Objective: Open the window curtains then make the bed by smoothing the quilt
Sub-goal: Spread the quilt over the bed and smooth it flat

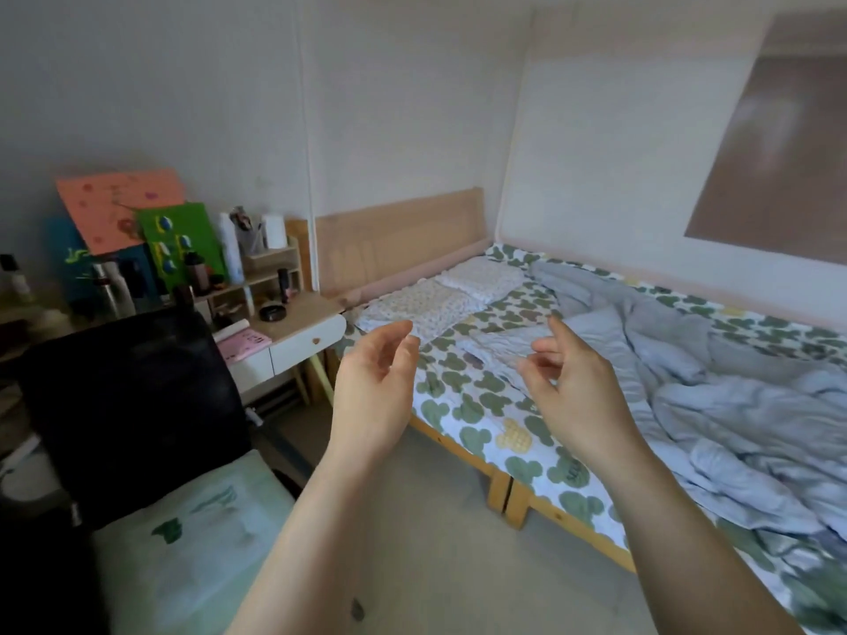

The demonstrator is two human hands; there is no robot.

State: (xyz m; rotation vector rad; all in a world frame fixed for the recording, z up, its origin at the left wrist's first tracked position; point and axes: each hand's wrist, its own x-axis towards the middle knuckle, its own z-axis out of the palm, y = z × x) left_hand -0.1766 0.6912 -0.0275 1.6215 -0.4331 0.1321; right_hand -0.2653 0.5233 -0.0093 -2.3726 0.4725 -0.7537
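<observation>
On the desk (305,313) beside the bed, a small wooden rack (270,261) holds a clear cup (251,242) stuffed with pens or brushes too blurred to tell apart. A white roll (276,231) stands beside the cup, and small bottles sit on the rack's lower shelf. A tall white bottle (229,254) stands just left of the rack, and a black dish (272,312) sits on the desktop in front. The quilt (733,405) is pale grey-blue, rumpled into deep folds. It is heaped along the wall side and foot of the bed (504,490), leaving bare the near strip of sheet (476,405), which is printed with green mouse heads. Two pillows (481,277) lie at the headboard (398,240). Both hands are raised in the air before the bed, palms facing each other. The left hand (376,387) and right hand (568,382) have loosely curled fingers and hold nothing. A black chair (128,405) stands at the left.
</observation>
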